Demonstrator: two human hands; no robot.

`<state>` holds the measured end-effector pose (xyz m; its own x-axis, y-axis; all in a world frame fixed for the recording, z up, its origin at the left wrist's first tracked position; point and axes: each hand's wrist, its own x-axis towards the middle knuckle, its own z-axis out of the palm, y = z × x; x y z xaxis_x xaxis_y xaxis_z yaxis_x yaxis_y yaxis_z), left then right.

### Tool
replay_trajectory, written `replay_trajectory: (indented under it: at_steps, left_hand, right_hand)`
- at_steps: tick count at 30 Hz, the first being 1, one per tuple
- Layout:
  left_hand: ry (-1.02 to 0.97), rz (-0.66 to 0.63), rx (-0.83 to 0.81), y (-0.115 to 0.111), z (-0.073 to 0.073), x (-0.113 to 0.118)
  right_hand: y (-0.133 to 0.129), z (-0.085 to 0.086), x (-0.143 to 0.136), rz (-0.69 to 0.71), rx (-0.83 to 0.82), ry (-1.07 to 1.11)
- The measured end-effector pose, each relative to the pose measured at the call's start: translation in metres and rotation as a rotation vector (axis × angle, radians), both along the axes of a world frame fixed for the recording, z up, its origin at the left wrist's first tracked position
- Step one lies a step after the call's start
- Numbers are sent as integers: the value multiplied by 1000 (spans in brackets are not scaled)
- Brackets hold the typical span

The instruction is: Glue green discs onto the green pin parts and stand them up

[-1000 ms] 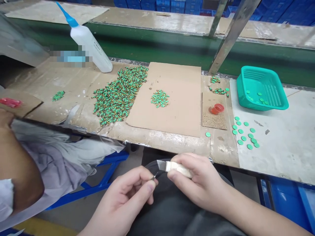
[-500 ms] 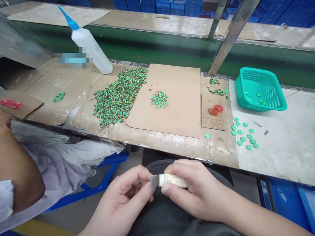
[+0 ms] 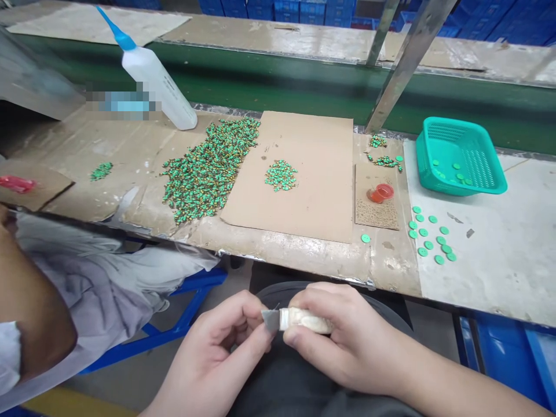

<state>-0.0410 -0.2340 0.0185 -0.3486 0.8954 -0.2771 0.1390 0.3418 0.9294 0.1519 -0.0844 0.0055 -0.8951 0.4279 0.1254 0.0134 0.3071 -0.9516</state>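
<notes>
Above my lap, my right hand (image 3: 343,336) is closed around the pale wrapped handle of a small knife (image 3: 306,321). Its short grey blade points left and meets the thumb tip of my left hand (image 3: 230,341). The left fingers are curled and pinched together at the blade; whatever they hold is hidden, though a thin dark strand sticks up beside the blade. On the bench ahead lies a sheet of cardboard (image 3: 321,174) with a small pile of green pieces (image 3: 281,175). A larger heap of green and gold pieces (image 3: 208,174) spreads to its left.
A white bottle with a blue nozzle (image 3: 160,87) leans at the back left. To the right are a red cup (image 3: 384,192), several green buttons (image 3: 439,240) and a turquoise basket (image 3: 460,156). A co-worker's arm (image 3: 35,301) is at the left. A metal post (image 3: 408,69) rises behind.
Both hands and the knife hold nearly the same pose, blade still against the left thumb. The view has shifted very slightly.
</notes>
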Motion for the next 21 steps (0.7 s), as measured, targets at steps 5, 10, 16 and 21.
replay_trajectory:
  at_steps: [5, 10, 16, 21]
  left_hand:
    - [6, -1, -2, -3, -4, 1]
    - [4, 13, 0, -5, -6, 0]
    - [51, 12, 39, -2, -5, -1]
    - [100, 39, 40, -3, -9, 0]
  right_hand:
    - [2, -4, 0, -74, 23, 23]
    - [2, -5, 2, -75, 1, 48]
    - [0, -5, 0, -4, -29, 20]
    - [0, -7, 2, -159, 4, 32]
